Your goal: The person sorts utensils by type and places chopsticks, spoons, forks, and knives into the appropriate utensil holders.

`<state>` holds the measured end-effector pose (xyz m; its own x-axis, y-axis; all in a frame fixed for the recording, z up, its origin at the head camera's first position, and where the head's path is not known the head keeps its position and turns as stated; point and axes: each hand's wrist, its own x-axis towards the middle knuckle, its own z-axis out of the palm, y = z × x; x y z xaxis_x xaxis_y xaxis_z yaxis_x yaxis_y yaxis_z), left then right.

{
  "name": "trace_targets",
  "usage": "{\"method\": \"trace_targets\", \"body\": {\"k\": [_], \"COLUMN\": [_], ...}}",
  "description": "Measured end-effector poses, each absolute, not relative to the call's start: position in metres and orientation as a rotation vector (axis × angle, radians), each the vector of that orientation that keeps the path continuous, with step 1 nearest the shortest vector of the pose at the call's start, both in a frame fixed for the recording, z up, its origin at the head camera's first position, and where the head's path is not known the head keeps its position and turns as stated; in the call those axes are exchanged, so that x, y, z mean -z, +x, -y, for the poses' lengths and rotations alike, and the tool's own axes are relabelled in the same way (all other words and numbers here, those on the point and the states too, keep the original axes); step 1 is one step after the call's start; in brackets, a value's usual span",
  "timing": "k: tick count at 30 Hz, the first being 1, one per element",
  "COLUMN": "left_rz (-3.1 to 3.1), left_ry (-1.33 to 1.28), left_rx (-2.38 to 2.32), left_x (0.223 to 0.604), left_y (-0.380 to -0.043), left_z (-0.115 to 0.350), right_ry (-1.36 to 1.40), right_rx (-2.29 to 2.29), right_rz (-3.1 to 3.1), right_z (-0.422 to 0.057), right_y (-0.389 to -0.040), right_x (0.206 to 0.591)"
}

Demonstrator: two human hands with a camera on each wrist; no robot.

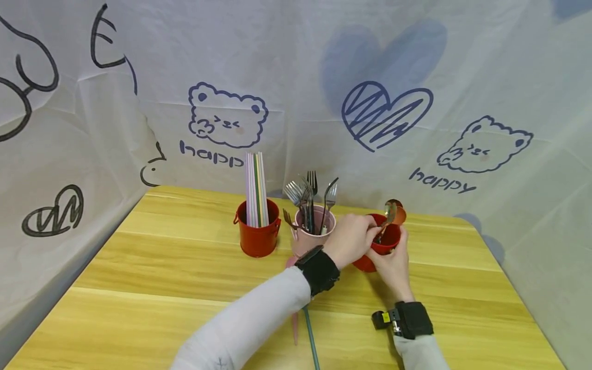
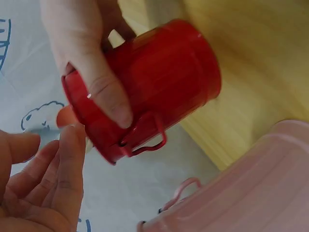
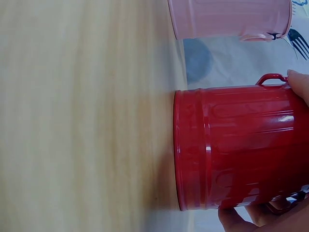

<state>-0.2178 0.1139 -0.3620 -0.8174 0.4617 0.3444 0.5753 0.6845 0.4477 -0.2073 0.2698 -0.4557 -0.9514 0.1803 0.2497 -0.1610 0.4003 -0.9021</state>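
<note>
At the right of the table, my right hand grips a small red bucket round its side, the thumb lying along the wall near the wire handle in the left wrist view. Spoons, one silvery and one copper-coloured, lean out of its mouth. My left hand reaches over the rim, its fingertips pinching a spoon by the handle; the contact is partly hidden. Left of it, a pink bucket holds several forks, partly covered by the left wrist.
Another red bucket with several straws stands left of the pink one. Under my left forearm lie a pink utensil and a thin green stick on the wooden table. A white drawn-on cloth hangs behind.
</note>
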Motion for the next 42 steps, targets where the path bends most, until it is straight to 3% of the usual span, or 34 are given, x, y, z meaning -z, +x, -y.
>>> {"method": "trace_targets", "body": {"k": [42], "left_rz": [2.828], "left_ry": [-1.059], "left_rx": [0.770], "left_x": [0.409], "left_y": [-0.172], "left_z": [-0.023], "right_ry": [-0.080], "right_rx": [-1.617], "right_rz": [2.296], "right_z": [-0.264], "right_y": [-0.208], "right_x": [0.457]}}
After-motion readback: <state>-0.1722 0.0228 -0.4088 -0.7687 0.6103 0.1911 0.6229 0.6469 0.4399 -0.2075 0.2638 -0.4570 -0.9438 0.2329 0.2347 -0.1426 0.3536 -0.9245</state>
